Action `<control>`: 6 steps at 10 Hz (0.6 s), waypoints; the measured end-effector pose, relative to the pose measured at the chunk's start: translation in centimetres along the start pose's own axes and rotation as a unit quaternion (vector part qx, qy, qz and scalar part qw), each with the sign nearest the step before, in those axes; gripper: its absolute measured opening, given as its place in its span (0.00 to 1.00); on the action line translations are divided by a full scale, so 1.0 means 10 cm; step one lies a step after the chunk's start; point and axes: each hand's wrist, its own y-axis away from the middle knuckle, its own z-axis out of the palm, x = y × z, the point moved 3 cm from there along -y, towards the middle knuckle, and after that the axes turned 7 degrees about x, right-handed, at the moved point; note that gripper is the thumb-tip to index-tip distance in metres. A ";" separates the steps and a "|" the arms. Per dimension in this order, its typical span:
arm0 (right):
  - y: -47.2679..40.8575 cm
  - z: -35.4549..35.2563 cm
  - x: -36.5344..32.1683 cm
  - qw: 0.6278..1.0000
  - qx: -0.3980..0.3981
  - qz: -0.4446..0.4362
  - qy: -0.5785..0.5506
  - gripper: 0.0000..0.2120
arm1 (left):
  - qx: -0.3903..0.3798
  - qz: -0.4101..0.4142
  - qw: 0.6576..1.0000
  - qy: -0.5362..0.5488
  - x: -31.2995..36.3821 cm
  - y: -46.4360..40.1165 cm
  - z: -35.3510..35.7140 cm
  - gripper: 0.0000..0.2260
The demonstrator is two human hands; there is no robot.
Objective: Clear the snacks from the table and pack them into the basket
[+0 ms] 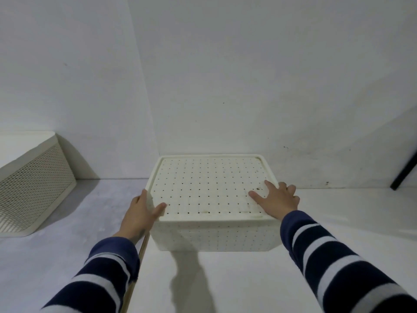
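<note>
Head view, looking down on a cream basket [214, 236] with perforated woven-look walls, standing on a white table [225, 285] close to the wall. Covered by a matching perforated lid [207, 188], seated flat within the rim. Left hand [141, 213] at the near left corner of the basket, thumb lying on top of the lid, fingers wrapped down round the corner edge, gripping it. Right hand [276, 199] laid on the lid near its right near corner, fingers spread and fairly straight, pressing flat on the surface, clasping nothing. Both forearms in sleeves [334, 263] striped navy and white, reaching in from the bottom corners. Table edged on the left by a light wooden strip [140, 256], grey floor [56, 222] below and beyond it. Off to the left on the floor, against the wall, a cream panel with a fine mesh face [33, 188], tilted. At far right, a dark slanted bar [406, 168] against the wall. Contents of the basket hidden under the lid.
</note>
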 end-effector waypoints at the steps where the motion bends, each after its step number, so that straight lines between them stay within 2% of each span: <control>1: -0.06 0.07 -0.01 1.000 0.008 0.000 0.008 0.39 | -0.010 -0.003 1.000 -0.003 0.00 -0.04 0.05 0.34; 2: -0.05 0.06 -0.02 1.000 0.008 -0.004 0.024 0.38 | -0.005 0.002 1.000 -0.018 0.00 -0.05 0.08 0.31; 4: 0.02 -0.12 -0.12 0.995 -0.040 -0.017 0.087 0.33 | -0.041 0.012 0.986 -0.164 0.10 -0.06 -0.05 0.35; 6: 0.61 -0.27 -0.23 0.994 -0.014 -0.094 0.052 0.29 | 0.008 0.099 0.980 -0.174 0.18 0.43 -0.24 0.30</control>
